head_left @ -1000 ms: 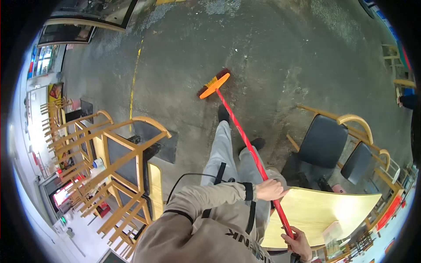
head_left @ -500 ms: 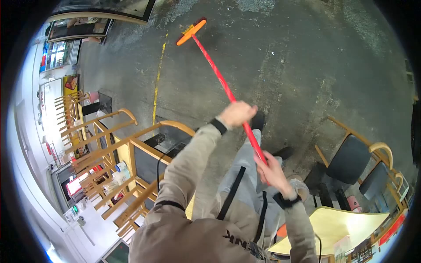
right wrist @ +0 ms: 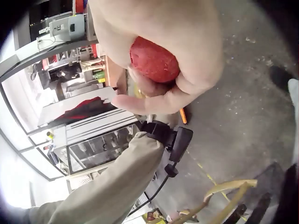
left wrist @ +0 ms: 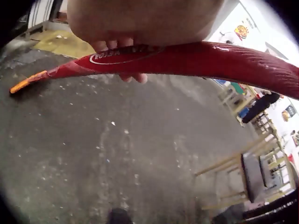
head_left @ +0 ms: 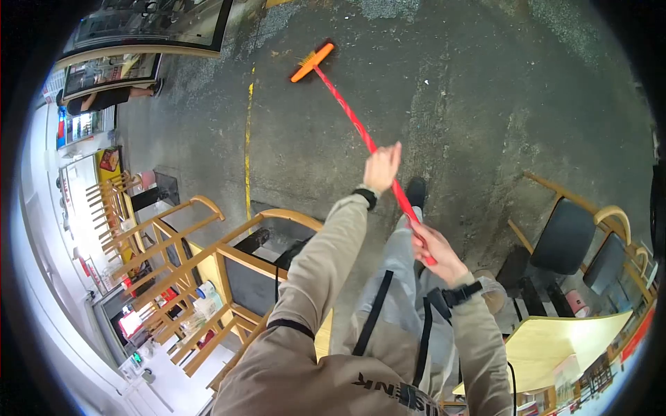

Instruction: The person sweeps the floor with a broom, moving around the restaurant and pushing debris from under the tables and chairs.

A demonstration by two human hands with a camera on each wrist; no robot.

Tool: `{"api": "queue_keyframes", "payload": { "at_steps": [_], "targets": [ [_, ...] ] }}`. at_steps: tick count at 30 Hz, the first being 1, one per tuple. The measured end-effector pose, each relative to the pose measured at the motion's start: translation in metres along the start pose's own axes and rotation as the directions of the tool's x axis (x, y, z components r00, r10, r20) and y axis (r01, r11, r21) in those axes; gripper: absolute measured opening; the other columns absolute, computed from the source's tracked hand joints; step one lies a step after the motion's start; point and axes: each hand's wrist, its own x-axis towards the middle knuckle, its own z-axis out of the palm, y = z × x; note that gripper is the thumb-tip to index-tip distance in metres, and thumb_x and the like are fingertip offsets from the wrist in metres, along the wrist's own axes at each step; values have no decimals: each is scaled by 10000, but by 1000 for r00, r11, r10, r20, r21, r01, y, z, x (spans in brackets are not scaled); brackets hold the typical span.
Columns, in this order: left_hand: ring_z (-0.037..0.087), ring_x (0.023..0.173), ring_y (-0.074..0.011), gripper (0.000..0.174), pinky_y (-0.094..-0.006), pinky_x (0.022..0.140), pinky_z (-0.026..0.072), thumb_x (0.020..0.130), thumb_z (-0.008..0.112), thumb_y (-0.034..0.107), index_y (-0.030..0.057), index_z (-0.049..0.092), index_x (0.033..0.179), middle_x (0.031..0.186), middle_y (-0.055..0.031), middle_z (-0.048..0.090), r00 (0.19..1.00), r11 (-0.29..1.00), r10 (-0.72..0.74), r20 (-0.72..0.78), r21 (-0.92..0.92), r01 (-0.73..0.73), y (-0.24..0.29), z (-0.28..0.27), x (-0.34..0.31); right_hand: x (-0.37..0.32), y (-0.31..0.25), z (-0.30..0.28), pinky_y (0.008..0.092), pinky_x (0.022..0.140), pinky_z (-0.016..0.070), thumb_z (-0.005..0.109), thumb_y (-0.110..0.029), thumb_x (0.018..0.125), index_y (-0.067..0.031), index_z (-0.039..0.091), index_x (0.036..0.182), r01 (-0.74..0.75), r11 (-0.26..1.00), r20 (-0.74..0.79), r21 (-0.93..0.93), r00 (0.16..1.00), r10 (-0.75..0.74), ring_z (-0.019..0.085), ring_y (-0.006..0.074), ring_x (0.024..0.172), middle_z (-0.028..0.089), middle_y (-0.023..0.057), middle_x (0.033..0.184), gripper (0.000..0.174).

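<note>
Left hand (head_left: 381, 168): fingers curled round the red handle (head_left: 350, 116), partway along
Right hand (head_left: 437, 254): wrapped round the handle's near end
Broom head (head_left: 313, 62): orange, on grey floor (head_left: 479, 111) ahead, right of yellow line (head_left: 248, 145)

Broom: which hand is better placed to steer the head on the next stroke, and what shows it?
Left, I would judge. The left hand is wrapped round the red handle lower down, nearer the orange broom head. The right hand holds the handle's upper end, so it seems better suited to pushing.
</note>
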Motion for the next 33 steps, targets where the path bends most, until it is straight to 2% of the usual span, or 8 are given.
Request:
{"api": "queue_keyframes", "payload": {
  "at_steps": [10, 16, 17, 19, 20, 22, 27, 33],
  "targets": [
    [580, 661, -372, 340, -470, 611, 453, 950, 429, 288, 58, 619, 787, 695, -182, 584, 960, 973, 226, 164, -77, -216, 137, 107, -186, -192, 136, -118, 206, 470, 377, 484, -342, 963, -80, 525, 1113, -13, 1000, -227, 21, 974, 18, 319, 25, 436, 390, -69, 610, 304],
    [558, 483, -265, 326, -412, 425, 386, 869, 502, 231, 136, 593, 1168, 596, -116, 568, 555, 645, 711, 431, -85, -760, 181, 161, -346, -306, 287, -178, 205, 470, 421, 457, -322, 975, -75, 527, 1171, 38, 998, -311, 48, 950, -21, 340, 39, 436, 375, -64, 614, 323],
    [544, 461, -267, 300, -411, 408, 370, 870, 516, 262, 122, 619, 1113, 589, -118, 560, 507, 721, 570, 647, -96, -686, 195, 173, -366, -325, 311, -184, 214, 465, 435, 474, -311, 969, -72, 541, 1152, 33, 998, -347, 47, 938, -14, 355, 43, 442, 380, -64, 610, 309],
    [527, 429, -289, 288, -414, 384, 354, 870, 539, 339, 77, 652, 905, 549, -130, 534, 448, 707, 622, 643, -215, -674, 212, 192, -427, -368, 363, -183, 214, 436, 437, 538, -305, 938, -66, 576, 1118, 4, 1000, -471, 6, 882, -1, 408, 45, 440, 422, -56, 592, 302],
    [524, 420, -309, 374, -418, 378, 355, 869, 549, 384, 46, 658, 752, 514, -140, 516, 466, 592, 793, 394, -311, -744, 213, 200, -461, -387, 384, -184, 204, 413, 425, 585, -309, 913, -64, 598, 1103, -19, 998, -550, -54, 835, -14, 444, 43, 433, 459, -49, 579, 311],
    [526, 433, -344, 514, -426, 386, 376, 868, 559, 419, 34, 553, 527, 476, -157, 493, 554, 731, 668, 498, -300, -613, 234, 206, -508, -416, 418, -189, 206, 397, 413, 679, -232, 848, -41, 616, 1115, -38, 988, -590, -151, 806, -59, 470, 42, 437, 518, -30, 607, 335],
    [538, 459, -369, 541, -433, 431, 423, 895, 522, 369, 29, 533, 474, 456, -182, 487, 502, 781, 595, 627, -302, -547, 251, 199, -531, -428, 455, -197, 199, 387, 372, 640, -189, 877, -13, 586, 1131, 96, 994, -483, -60, 868, -113, 444, 34, 441, 508, -31, 604, 313],
    [532, 529, -331, 507, -423, 583, 449, 934, 462, 315, 65, 553, 501, 509, -161, 519, 653, 825, 517, 553, -120, -551, 229, 187, -416, -319, 391, -202, 210, 337, 295, 579, -216, 923, -36, 552, 1040, 250, 944, -418, -217, 850, -322, 392, 42, 371, 448, -41, 525, 216]
  ]
}}
